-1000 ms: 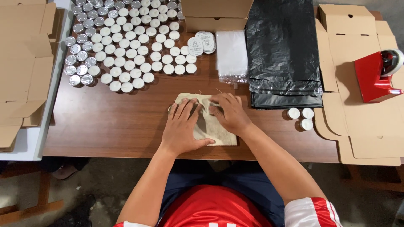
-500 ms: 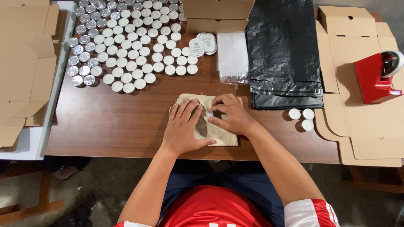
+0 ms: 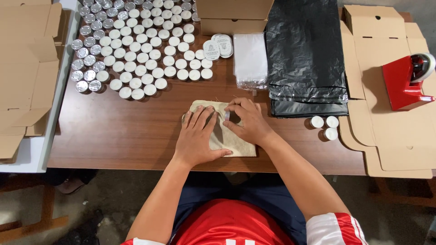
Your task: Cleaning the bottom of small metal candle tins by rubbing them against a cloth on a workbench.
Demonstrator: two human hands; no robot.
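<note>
A small beige cloth pouch (image 3: 240,146) lies flat on the brown wooden table (image 3: 131,136), near its front edge. My left hand (image 3: 196,138) presses flat on the pouch's left part, fingers spread. My right hand (image 3: 247,120) rests on the pouch's upper right, fingers pinching a small round metal-sided candle tin (image 3: 228,116) at the pouch's top edge. Whether the tin is inside the pouch mouth I cannot tell.
Several white tealight tins (image 3: 136,50) fill the table's far left. A cardboard box (image 3: 234,16), round labels (image 3: 218,45), clear bags (image 3: 250,59) and black bags (image 3: 306,59) lie behind. Three tins (image 3: 324,127) sit right, beside flat cardboard (image 3: 399,140) and a red tape dispenser (image 3: 406,81).
My right hand has shifted slightly over the pouch's top edge, working the tin there. My left hand stays flat on the pouch.
</note>
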